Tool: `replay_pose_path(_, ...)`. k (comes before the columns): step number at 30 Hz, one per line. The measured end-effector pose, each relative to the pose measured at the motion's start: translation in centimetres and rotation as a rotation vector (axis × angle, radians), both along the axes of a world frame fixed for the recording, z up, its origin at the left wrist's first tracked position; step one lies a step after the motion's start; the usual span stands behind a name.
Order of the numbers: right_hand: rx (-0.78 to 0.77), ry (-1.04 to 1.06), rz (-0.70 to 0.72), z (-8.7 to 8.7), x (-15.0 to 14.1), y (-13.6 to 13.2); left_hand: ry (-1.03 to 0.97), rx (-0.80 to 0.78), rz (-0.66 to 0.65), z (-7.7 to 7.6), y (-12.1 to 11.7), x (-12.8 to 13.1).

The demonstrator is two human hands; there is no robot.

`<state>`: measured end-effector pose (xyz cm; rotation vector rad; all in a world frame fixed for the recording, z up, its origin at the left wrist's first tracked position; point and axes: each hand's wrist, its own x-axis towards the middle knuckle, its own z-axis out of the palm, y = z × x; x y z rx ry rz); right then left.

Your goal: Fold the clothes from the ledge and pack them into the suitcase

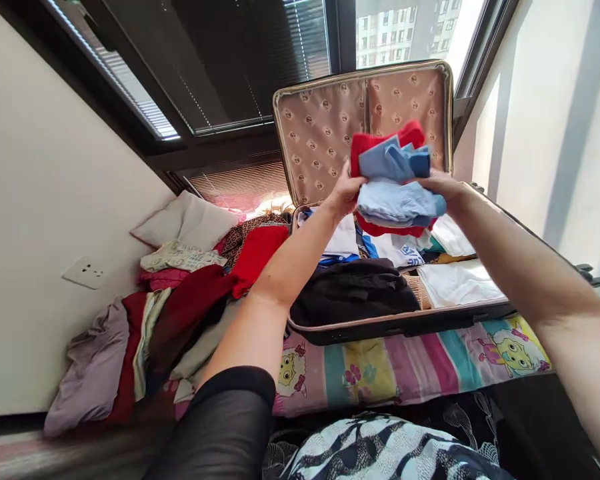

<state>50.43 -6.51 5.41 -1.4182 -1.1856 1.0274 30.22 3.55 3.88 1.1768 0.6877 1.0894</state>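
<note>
Both of my hands hold up a folded bundle of red and light-blue clothes (395, 180) above the open suitcase (405, 323). My left hand (344, 193) grips the bundle's left side with closed fingers. My right hand (443, 183) grips its right side. The suitcase lies on the bed, its patterned lid (325, 127) standing upright against the window. Inside lie a black garment (353, 290), white folded clothes (455, 280) and blue-and-white items (380, 247).
A heap of loose clothes (180, 313), red, maroon, grey and patterned, lies on the bed to the left by the wall. A cartoon-print striped sheet (405, 367) covers the bed. A wall socket (85, 272) sits at left. Windows stand behind and to the right.
</note>
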Motion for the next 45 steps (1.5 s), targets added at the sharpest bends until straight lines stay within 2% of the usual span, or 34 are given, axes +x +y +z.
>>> replay_pose_path(2, -0.142, -0.077, -0.012, -4.6, 0.0, 1.6, 0.238, -0.084, 0.018, -3.8, 0.9, 0.9)
replay_pose_path(4, -0.224, -0.125, -0.032, -9.6, -0.5, 2.8, 0.603, -0.103, -0.01, -7.8, 0.7, 1.5)
replay_pose_path(6, -0.284, -0.245, -0.09, -13.7, -0.9, 3.5, 1.027, 0.046, -0.063, -11.3, -0.5, 1.9)
replay_pose_path(7, -0.328, -0.354, -0.112, -15.1, -1.0, 3.9, 1.204, 0.176, -0.081, -12.6, -1.1, 2.1)
replay_pose_path(9, -0.4, -0.653, -0.134, -16.5, -0.8, 5.0, 1.423, 0.456, -0.101, -14.4, -2.4, 2.6)
replay_pose_path(10, -0.383, -0.817, -0.133, -16.8, -0.6, 5.6, 1.466, 0.57, -0.119, -14.9, -2.9, 2.8)
replay_pose_path(12, -0.216, -1.087, -0.119, -16.7, -0.2, 7.2, 1.502, 0.682, -0.216, -15.8, -3.5, 3.4)
replay_pose_path(14, -0.017, -1.229, -0.044, -17.0, -0.1, 8.8, 1.533, 0.663, -0.363, -16.6, -3.5, 3.8)
replay_pose_path(15, 0.032, -1.245, 0.029, -17.4, -0.2, 9.5, 1.54, 0.639, -0.428, -17.1, -3.5, 4.0)
replay_pose_path(17, -0.008, -1.211, 0.176, -18.9, -0.5, 10.6, 1.54, 0.592, -0.513, -17.9, -3.3, 4.4)
replay_pose_path(19, -0.115, -1.171, 0.247, -20.8, -0.7, 11.3, 1.53, 0.55, -0.544, -18.3, -3.2, 4.7)
replay_pose_path(21, -0.195, -1.163, 0.247, -22.3, -0.7, 11.6, 1.529, 0.501, -0.569, -17.9, -3.3, 5.1)
replay_pose_path(23, -0.202, -1.177, 0.24, -23.0, -0.6, 11.8, 1.494, 0.472, -0.605, -16.8, -3.6, 4.9)
replay_pose_path(25, -0.163, -1.178, 0.22, -22.7, -0.5, 11.8, 1.338, 0.522, -0.672, -15.3, -4.0, 3.4)
replay_pose_path(26, -0.134, -1.168, 0.203, -22.2, -0.6, 11.6, 1.21, 0.578, -0.675, -14.4, -4.2, 1.8)
replay_pose_path(28, -0.054, -1.115, 0.154, -20.9, -1.2, 11.3, 0.939, 0.694, -0.56, -12.8, -4.4, -3.1)
replay_pose_path(30, 0.029, -1.05, 0.097, -19.1, -2.5, 11.1, 0.793, 0.72, -0.271, -11.8, -4.3, -10.1)
replay_pose_path(31, 0.071, -1.023, 0.075, -18.1, -3.5, 11.1, 0.807, 0.681, -0.105, -11.5, -4.1, -13.9)
replay_pose_path(34, 0.195, -0.97, 0.049, -15.0, -8.3, 11.4, 1.039, 0.354, 0.456, -12.4, -3.4, -24.3)
replay_pose_path(36, 0.262, -0.966, 0.07, -13.1, -12.9, 11.6, 1.265, 0.085, 0.604, -14.0, -3.1, -28.5)
replay_pose_path(38, 0.295, -1.006, 0.125, -11.4, -18.3, 11.4, 1.436, -0.087, 0.588, -15.9, -3.0, -30.1)
replay_pose_path(41, 0.333, -1.085, 0.233, -9.7, -25.8, 10.5, 1.556, -0.105, 0.498, -18.0, -2.9, -29.1)
replay_pose_path(43, 0.357, -1.098, 0.273, -9.3, -29.5, 10.0, 1.587, -0.073, 0.487, -18.4, -2.6, -27.9)
replay_pose_path(45, 0.353, -1.069, 0.286, -9.4, -32.0, 10.1, 1.588, -0.067, 0.513, -18.2, -2.3, -27.3)
